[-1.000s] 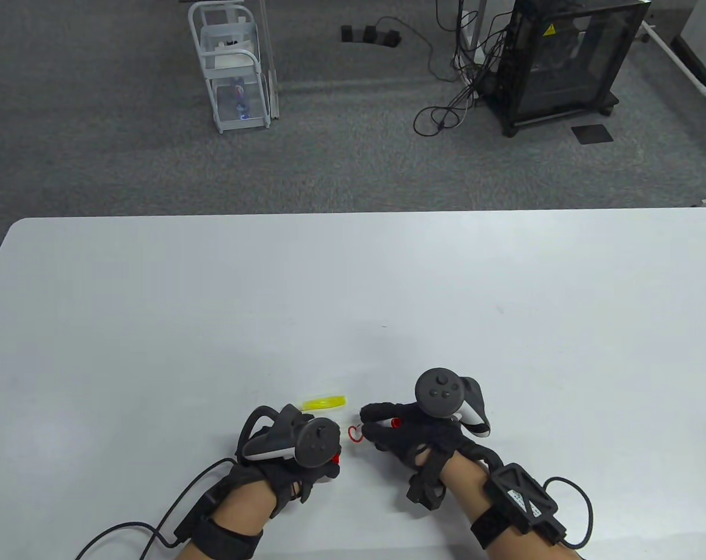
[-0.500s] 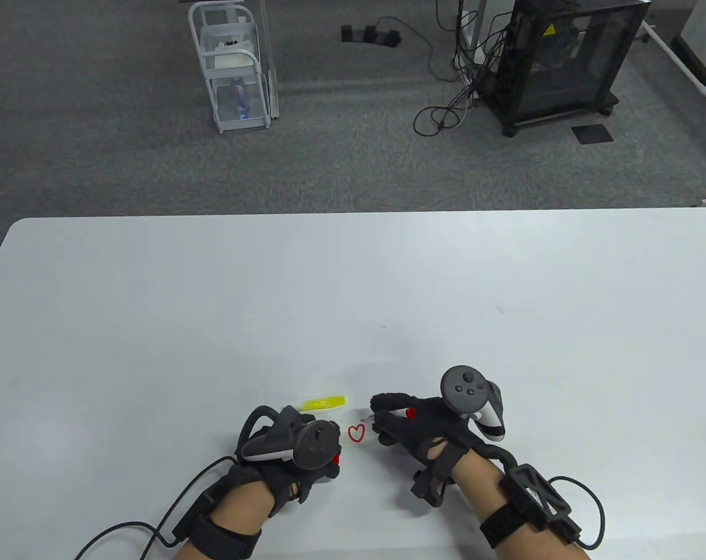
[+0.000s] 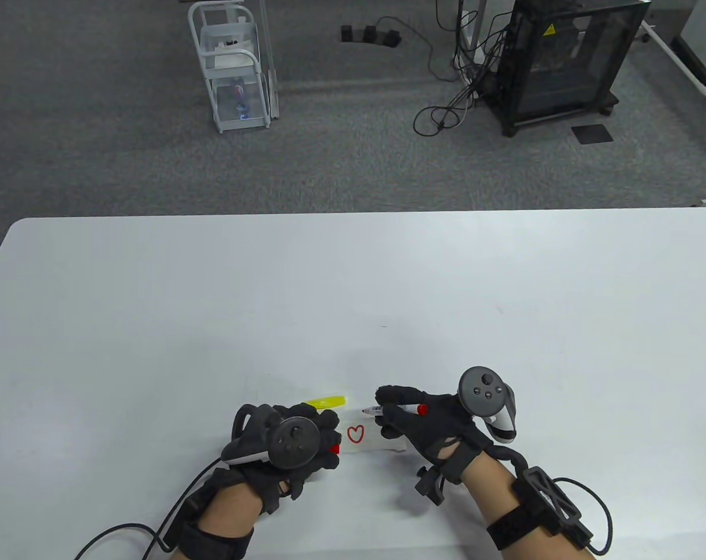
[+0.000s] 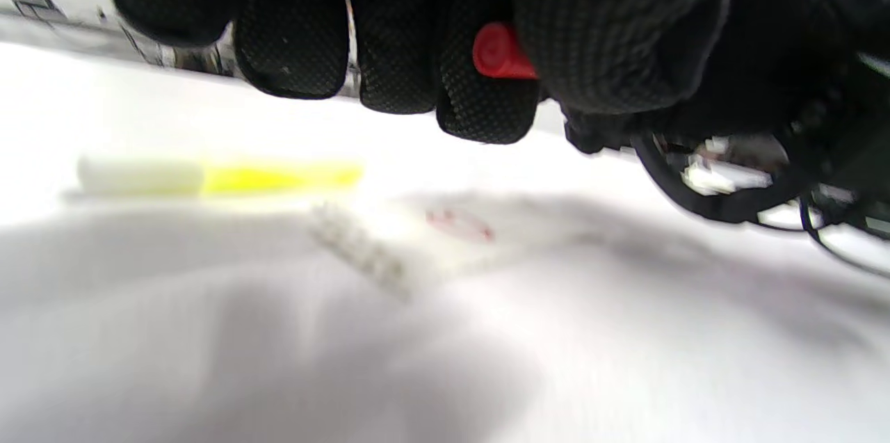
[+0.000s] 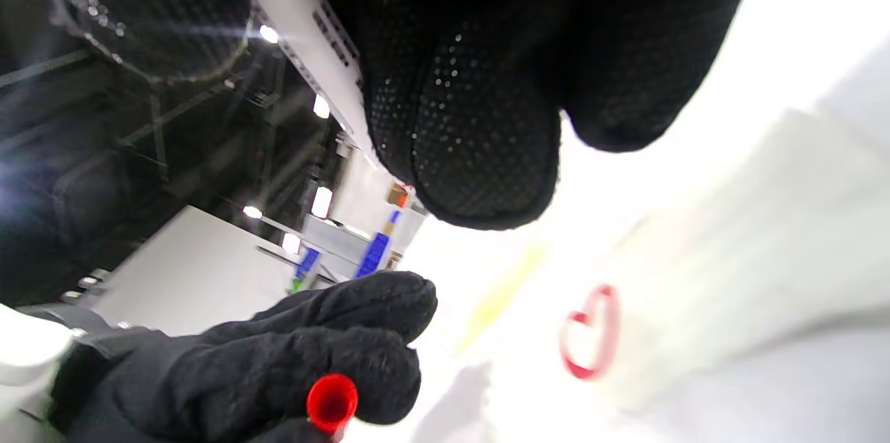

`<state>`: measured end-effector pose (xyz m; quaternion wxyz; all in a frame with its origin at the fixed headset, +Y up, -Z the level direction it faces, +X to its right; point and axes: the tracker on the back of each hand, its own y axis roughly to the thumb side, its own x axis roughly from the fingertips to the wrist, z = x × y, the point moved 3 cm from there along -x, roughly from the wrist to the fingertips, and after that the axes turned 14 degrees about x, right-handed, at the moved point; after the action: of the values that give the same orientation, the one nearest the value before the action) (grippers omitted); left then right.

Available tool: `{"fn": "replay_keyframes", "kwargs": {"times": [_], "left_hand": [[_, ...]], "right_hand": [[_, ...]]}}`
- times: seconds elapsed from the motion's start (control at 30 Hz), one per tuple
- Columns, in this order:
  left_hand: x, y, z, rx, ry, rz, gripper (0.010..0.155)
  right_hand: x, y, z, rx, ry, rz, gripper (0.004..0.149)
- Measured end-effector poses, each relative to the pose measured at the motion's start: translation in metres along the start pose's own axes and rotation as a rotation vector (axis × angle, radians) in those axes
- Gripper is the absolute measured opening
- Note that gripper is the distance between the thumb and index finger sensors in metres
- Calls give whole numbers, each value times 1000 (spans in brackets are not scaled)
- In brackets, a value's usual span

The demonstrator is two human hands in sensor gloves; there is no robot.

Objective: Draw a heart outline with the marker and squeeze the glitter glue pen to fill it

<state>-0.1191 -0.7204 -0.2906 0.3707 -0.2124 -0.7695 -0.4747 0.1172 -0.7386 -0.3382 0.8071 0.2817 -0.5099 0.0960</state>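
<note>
Two gloved hands work at the near edge of the white bench (image 3: pixel 154 303), with a small slip of paper (image 3: pixel 382 443) between them. The left hand (image 3: pixel 297 446) sits at the left of the paper, its fingers (image 4: pixel 480 102) curled round a red marker cap (image 3: pixel 334 448) — in the left wrist view the cap's end pokes out between thumb and forefinger. Just beyond this hand lies the yellow glitter glue pen (image 3: pixel 325 402), flat on the bench and apart from the paper's far edge; the left knuckles partly cover its near end in the table view. On the paper is a closed red heart outline (image 3: pixel 356 433), unfilled, with nothing resting on it. To its right the right hand (image 3: pixel 428 426) pinches the marker (image 3: pixel 396 409), thumb and forefinger curled round its white barrel, the tip pointing left and held above the far corner of the paper, off the heart. From the right wrist view the right fingers (image 5: pixel 480 151) block most of the barrel, and the heart shows below them.

Beyond the bench, on the grey carpet, stand a white wire cart (image 3: pixel 233 70) at left and a black cabinet (image 3: pixel 568 58) at right, with loose cables (image 3: pixel 446 111) trailing between.
</note>
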Motion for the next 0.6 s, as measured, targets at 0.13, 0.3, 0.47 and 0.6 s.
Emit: {"fn": "replay_keyframes", "kwargs": {"times": [0.13, 0.3, 0.47, 0.6], "left_hand": [[9, 2, 17, 46, 181, -28, 48], [9, 5, 19, 93, 213, -65, 49], [7, 8, 14, 105, 187, -77, 49], [5, 14, 9, 128, 174, -113, 49]], "right_hand": [[5, 15, 1, -106, -12, -95, 63], [5, 23, 14, -165, 54, -128, 62], [4, 23, 25, -175, 110, -127, 62], [2, 21, 38, -193, 165, -112, 61]]}}
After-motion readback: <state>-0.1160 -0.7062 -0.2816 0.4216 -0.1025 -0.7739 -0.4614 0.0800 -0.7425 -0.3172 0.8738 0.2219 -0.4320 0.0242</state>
